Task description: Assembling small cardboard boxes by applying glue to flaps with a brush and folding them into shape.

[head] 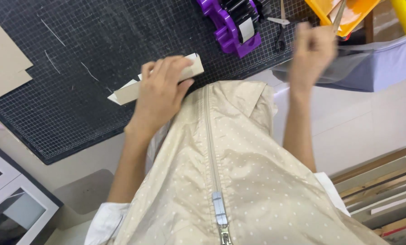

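Left hand (162, 88) lies flat, fingers spread and slightly curled, pressing a long folded strip of grey-brown cardboard (191, 68) onto the black gridded cutting mat (76, 68) that covers the tabletop. Right hand (312, 50) is raised beyond the mat's edge, closed in a loose fist; motion blur, cannot tell whether it holds anything. Purple plastic tape dispenser (230, 27) sits at the mat's far side, small scissors (280, 27) just beside it. Judgement: strip looks light, fairly stiff, creasable; best held flat by palm mid-length. Long axis runs diagonally, lower-left to upper-right, one pale end (121, 93) protruding left of the palm.
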